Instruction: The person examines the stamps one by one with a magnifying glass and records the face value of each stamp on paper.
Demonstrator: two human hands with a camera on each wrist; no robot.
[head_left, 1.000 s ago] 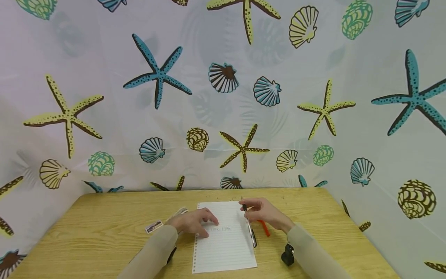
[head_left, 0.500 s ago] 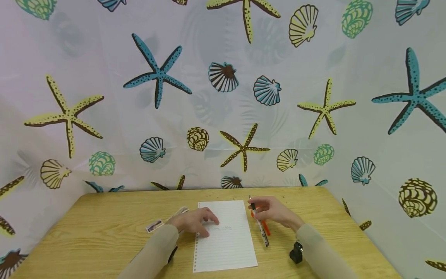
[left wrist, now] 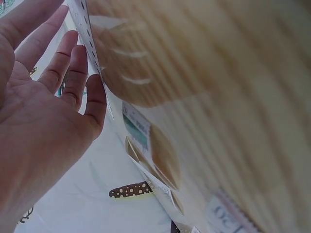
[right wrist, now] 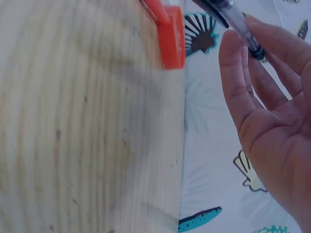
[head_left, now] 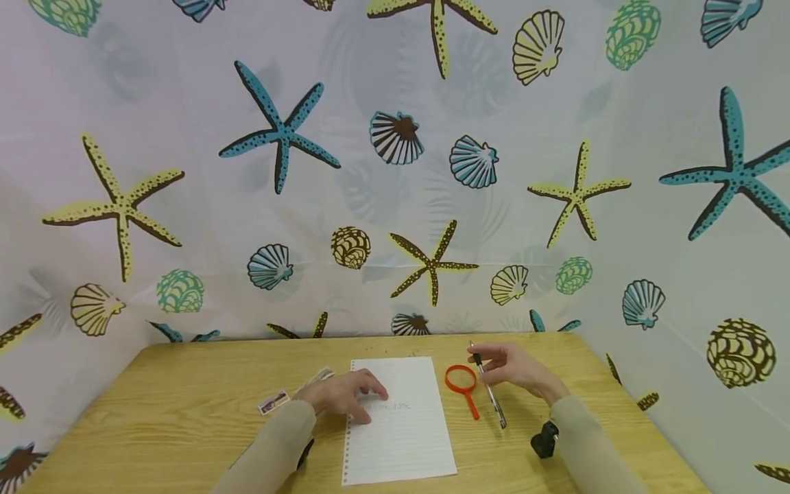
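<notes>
From where I stood, the right hand (head_left: 509, 367) pinched a pen (head_left: 491, 398) between thumb and fingers, over the wooden table (head_left: 204, 384), just right of a red magnifying glass (head_left: 470, 402). The left hand (head_left: 342, 394), fingers loosely spread, rested on the left side of a lined sheet (head_left: 401, 446), beside faint handwriting (head_left: 398, 406).

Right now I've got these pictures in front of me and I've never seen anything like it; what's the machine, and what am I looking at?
There's no machine working here, just a person, bare-handed. The wide picture is taken from the head, the two close ones from the left and right wrists. The right hand holds a pen. The left hand lies over the left edge of a lined sheet. Also on the wooden table are a red magnifying glass and a small printed slip.
</notes>
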